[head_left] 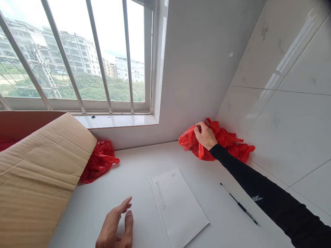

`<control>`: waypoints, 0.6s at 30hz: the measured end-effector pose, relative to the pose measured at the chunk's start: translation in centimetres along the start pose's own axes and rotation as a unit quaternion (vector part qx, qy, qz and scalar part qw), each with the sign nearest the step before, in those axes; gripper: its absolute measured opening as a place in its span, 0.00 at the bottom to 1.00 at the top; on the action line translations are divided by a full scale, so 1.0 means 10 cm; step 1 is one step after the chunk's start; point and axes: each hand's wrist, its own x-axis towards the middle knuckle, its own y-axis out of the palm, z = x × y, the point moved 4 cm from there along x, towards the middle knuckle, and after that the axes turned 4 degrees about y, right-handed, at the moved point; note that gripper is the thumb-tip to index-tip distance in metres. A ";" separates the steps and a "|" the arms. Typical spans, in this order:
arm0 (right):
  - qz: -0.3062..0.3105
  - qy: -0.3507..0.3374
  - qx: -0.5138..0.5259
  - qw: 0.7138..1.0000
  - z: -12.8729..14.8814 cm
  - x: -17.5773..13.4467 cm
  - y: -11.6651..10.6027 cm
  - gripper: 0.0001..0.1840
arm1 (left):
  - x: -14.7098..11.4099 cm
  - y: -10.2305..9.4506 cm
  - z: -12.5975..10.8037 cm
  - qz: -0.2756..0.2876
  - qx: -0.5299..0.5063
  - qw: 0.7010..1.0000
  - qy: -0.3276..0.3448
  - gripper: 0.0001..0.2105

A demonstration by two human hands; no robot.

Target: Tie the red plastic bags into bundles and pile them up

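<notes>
At the back of the white table, my right hand (206,136) pinches part of a red plastic bag (188,137). More crumpled red plastic bags (227,138) lie around it in the corner by the tiled wall. What the bags contain, if anything, is hidden. My left hand (116,225) hovers low over the table near the front, fingers curved and apart, with nothing in it. Just to its right lies a sheaf of white paper (183,203) with a handwritten column of figures. A black pen (241,206) rests between the paper and my right sleeve.
On the left stands a large cardboard box (43,165) with a flap turned toward me. Beside it, another red plastic bag (99,162) sits against the wall. A barred window (103,62) with a white sill (124,120) is behind the table.
</notes>
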 end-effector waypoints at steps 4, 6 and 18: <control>0.104 -0.040 0.123 0.986 0.44 -0.59 -0.07 0.08 | -0.15 0.15 -0.37 0.043 -0.187 0.977 -0.093 0.21; 0.207 -0.040 0.235 0.949 0.66 -0.92 -0.06 0.09 | -0.23 0.28 -0.59 0.065 -0.340 0.925 -0.155 0.29; 0.375 0.187 0.480 0.770 0.57 -2.39 0.57 0.22 | -0.42 0.33 -0.57 -0.016 -0.585 0.716 -0.380 0.21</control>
